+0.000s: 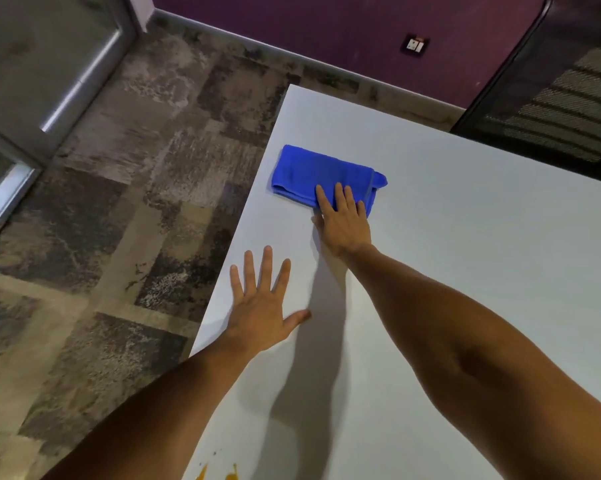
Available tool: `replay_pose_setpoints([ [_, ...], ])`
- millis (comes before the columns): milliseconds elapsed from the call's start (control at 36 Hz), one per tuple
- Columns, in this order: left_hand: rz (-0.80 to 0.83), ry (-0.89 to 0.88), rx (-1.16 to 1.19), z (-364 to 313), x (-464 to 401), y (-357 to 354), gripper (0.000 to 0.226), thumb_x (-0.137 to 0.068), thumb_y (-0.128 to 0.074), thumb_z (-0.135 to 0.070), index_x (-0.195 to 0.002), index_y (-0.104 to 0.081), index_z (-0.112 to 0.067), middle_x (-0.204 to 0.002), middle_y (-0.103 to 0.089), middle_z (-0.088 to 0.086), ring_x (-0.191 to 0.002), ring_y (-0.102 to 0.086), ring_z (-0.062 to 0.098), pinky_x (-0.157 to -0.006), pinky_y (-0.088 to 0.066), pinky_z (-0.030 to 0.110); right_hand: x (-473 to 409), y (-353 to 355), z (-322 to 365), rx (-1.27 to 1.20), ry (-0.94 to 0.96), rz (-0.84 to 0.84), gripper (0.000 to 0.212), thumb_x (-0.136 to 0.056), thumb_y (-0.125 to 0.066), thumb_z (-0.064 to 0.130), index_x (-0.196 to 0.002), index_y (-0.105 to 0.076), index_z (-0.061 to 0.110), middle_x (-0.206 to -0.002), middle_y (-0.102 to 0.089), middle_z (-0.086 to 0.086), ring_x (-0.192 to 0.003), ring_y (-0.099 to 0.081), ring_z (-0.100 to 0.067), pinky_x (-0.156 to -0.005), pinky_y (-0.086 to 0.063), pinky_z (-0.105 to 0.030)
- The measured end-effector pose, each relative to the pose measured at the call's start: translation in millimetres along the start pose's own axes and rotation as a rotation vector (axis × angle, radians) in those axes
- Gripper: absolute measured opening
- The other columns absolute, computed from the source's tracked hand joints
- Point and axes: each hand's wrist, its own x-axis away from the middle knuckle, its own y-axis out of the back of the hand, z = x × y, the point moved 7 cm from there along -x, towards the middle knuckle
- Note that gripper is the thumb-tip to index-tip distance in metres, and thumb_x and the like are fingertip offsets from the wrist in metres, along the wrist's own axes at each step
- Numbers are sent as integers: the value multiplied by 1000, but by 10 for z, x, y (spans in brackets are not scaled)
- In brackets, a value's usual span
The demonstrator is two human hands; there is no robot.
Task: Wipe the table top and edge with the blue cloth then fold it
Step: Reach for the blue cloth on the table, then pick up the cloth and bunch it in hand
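While our right hand (344, 220) presses flat fingers on the blue cloth (320, 174) and our left hand (262, 306) lies splayed nearer us than it, a push could bunch its folds.

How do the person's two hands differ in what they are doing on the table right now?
The right hand lies flat on the near end of the folded blue cloth; the left hand rests on the bare white table. The right hand's fingers lie close together and it reaches farther; the left hand's are spread wide, beside the table's left edge. Both are open, palm down.
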Motion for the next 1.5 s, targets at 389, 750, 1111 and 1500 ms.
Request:
replay_pose_setpoints([
  [389,130,-10,30,20,-16,-22,103,-68,3,-90,-143,38,-29,-152,45,11,-140,33,47,-113,10,68,428,206,37,-175,-45,-36,37,-101,-46,15,-137,-53,17,-125,-57,-10,-109,-59,-30,-85,-53,-41],
  [750,368,194,781,-283,92,781,83,-94,-33,-67,-156,7,-28,-167,2,3,-153,-7,29,-120,-16,50,1355,581,-243,-1136,-296,8,25,-94,-41,8,-102,-63,15,-93,-69,-4,-83,-63,-21,-67,-49,-27],
  [1111,171,85,1256,-909,814,1625,64,-91,-55,-58,-146,-39,-29,-145,-49,-5,-126,-53,16,-100,-50,34,2532,839,-187,-1593,-328,65,20,-99,-54,24,-105,-72,16,-100,-78,-3,-94,-74,-22,-84,-59,-38],
  [1500,48,-24,1234,-1336,2200,1966,44,-90,-64,-38,-132,-54,-33,-121,-67,-14,-107,-67,8,-97,-55,40,3936,1413,63,-1571,-178,42,52,-92,-46,68,-114,-71,28,-107,-76,6,-99,-72,-10,-83,-54,-27],
])
